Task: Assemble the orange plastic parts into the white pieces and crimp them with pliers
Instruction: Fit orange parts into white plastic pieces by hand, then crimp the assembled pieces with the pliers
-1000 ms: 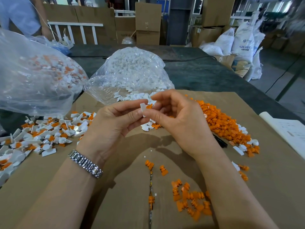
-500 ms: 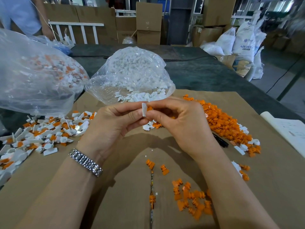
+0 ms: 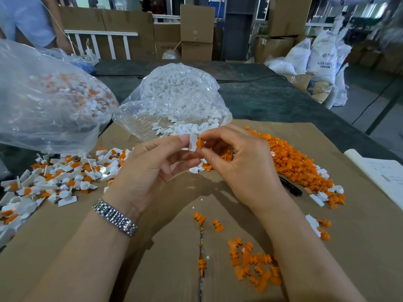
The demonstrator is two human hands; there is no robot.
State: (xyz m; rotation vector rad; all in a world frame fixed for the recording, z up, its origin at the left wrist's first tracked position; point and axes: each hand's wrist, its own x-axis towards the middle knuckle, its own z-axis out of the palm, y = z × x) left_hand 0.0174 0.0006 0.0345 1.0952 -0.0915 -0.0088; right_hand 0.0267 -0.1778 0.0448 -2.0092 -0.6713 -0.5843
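Just above the centre of the frame we see the white piece (image 3: 192, 142) standing with its long axis near upright, pinched by the left hand (image 3: 150, 171), while the orange part (image 3: 199, 143) touches its right face, pinched by the right hand (image 3: 242, 168). Against half a second ago, the orange part shows more fully beside the white piece, though how deep it sits seems unclear. Both hands meet fingertip to fingertip, wrists low, over the cardboard (image 3: 65, 236).

Orange part (image 3: 199, 144) against white piece (image 3: 193, 142); brown cardboard (image 3: 174, 258), dark green table (image 3: 272, 101).
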